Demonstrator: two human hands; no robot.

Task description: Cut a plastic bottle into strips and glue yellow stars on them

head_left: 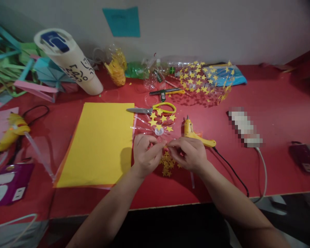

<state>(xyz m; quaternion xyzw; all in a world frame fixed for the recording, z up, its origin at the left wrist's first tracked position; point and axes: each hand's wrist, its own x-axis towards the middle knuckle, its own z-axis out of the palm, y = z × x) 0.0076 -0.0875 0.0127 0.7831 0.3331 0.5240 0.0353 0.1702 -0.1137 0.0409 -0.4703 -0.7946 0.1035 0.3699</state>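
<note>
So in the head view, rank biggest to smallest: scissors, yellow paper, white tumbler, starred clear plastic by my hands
Yellow paper
White tumbler
Scissors
Starred clear plastic: unranked; see-through and partly hidden

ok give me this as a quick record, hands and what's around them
hands: left hand and right hand, fingertips close together; anything pinched too small to tell
below fingertips: cluster of yellow stars
just beyond: clear plastic piece bearing stars
left side: yellow paper, scissors overlapping its far right corner
right side: yellow glue gun
surface: red table
</note>
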